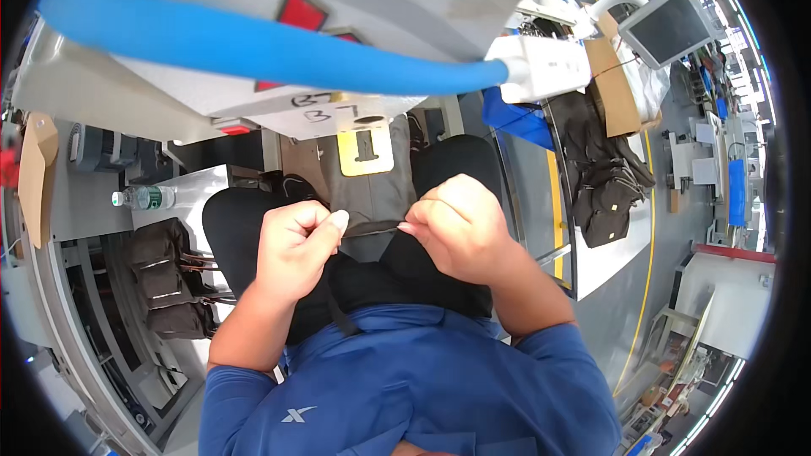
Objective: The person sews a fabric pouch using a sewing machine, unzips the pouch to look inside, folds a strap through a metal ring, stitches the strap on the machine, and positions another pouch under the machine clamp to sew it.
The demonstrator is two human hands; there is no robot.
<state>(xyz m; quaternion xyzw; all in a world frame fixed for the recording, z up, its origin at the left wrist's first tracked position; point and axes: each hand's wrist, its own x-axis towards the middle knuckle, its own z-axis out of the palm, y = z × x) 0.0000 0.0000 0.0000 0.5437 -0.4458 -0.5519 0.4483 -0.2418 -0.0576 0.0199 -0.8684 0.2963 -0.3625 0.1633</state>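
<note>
A dark grey-brown fabric piece (369, 203), apparently part of a bag, stretches between my hands above my lap. My left hand (296, 241) is closed at its near left corner, thumb pressed against the curled fingers. At the near right corner, the fingers of my right hand (460, 224) are pinched together on the edge. The far end of the cloth runs under a yellow plate (366, 152) on the front of a large white machine (405, 0). The machine hides the cloth beyond the plate.
A thick blue hose (279, 51) crosses in front of the machine. On the left are a water bottle (144, 198) and stacked dark fabric bags (169, 274). More dark bags (601, 194) lie on the white table at right, by a blue bin (519, 122) and a screen (667, 25).
</note>
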